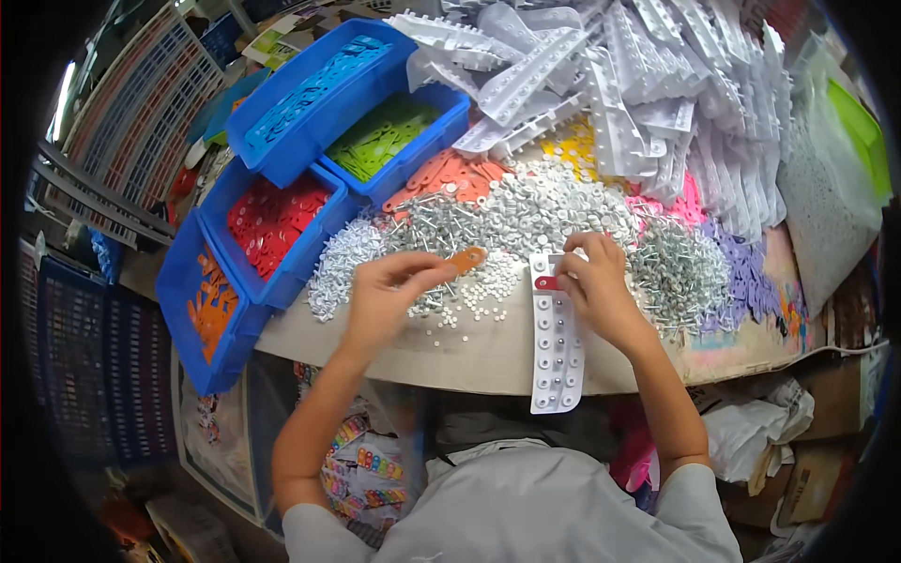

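A pale, smooth bench (pixel 469 366) with a curved edge spans the middle. On it, at one o'clock, rises a tangled heap of white strips (pixel 648 66), long, glossy and studded with knobs. At ten o'clock stand blue bins (pixel 371 193), hard-sided, holding flat tabs in light blue, green, red and orange. Between them spread loose mounds: silvery metal pins (pixel 680 277) at three o'clock, small round white discs (pixel 563 211) at one.

Nearer the person, a single white strip (pixel 558 366), flat with rounded corners and rows of raised studs, lies at about four o'clock, its near end jutting past the bench's edge. The right hand (pixel 605 281) is at its twelve o'clock end, fingers bent and touching; whether they pinch it cannot be told. A red tab (pixel 545 282) lies across that end, just at nine o'clock from those fingertips. The left hand's (pixel 380 291) fingers are closed on an orange tab (pixel 467 260), which protrudes from the fingertips toward two o'clock.
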Tool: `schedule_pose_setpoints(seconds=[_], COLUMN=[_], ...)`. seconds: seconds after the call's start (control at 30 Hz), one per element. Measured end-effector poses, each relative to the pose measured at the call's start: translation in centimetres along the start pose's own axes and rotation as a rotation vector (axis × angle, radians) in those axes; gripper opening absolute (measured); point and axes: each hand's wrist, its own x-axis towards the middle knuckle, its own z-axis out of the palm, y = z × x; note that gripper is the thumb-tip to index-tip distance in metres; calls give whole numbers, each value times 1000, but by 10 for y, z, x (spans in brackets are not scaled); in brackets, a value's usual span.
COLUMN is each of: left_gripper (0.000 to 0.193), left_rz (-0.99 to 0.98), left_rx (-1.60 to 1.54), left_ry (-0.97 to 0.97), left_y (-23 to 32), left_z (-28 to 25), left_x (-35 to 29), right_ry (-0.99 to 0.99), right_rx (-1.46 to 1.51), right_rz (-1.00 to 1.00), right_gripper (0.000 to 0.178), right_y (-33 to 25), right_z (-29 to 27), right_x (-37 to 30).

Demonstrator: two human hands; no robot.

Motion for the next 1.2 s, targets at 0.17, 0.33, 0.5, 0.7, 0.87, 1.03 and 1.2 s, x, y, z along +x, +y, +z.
schedule_pose_setpoints(seconds=[0.17, 0.33, 0.5, 0.7, 0.87, 1.03, 1.2], left_gripper=[14, 20, 21, 22, 44, 41, 21], left_rz=[-85, 157, 230, 277, 342, 802, 657], left_rx=[27, 339, 517, 555, 628, 706, 653], left_ry=[-191, -173, -207, -181, -130, 246, 672], left_y=[-8, -26, -45, -59, -56, -7, 44], left_z=[53, 87, 120, 138, 132, 63, -129], left_x=[26, 51, 67, 71, 65, 110, 202], right_ry=[2, 130, 228, 237, 212, 232, 196], right_rx=[-16, -35, -94, -80, -47, -104, -147], right_rz=[42, 189, 239, 266, 256, 262, 177], right_gripper=[15, 38, 71, 76, 74, 67, 51], right_y=[11, 14, 10, 13, 9, 13, -9], right_z=[9, 18, 24, 27, 29, 27, 13], right_x=[-4, -7, -12, -14, -10, -15, -8])
